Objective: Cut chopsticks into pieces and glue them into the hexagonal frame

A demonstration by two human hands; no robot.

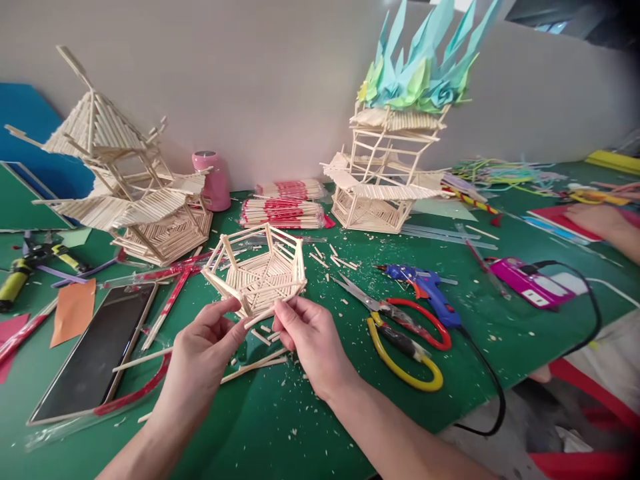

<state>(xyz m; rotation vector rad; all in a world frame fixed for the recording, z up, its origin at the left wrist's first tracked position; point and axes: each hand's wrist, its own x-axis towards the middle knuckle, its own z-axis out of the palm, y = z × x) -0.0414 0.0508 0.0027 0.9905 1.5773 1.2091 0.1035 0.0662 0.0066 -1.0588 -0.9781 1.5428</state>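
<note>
A small six-sided frame of wooden sticks, with a patterned floor and short posts, stands on the green table before me. At its near side, my left hand and my right hand pinch a short wooden stick from either end. The stick lies close to the frame's front edge; I cannot tell whether it touches. My left fingertips are beside a front post. Loose sticks and cut bits lie beneath my hands. Scissors with red and yellow handles and a blue glue gun rest to the right.
Two stick pavilions, one with a pointed roof and one topped with blue-green paper, stand behind. Nearby are a phone, stick packs, a pink bottle, pliers and a magenta device. Another person's hand is at far right.
</note>
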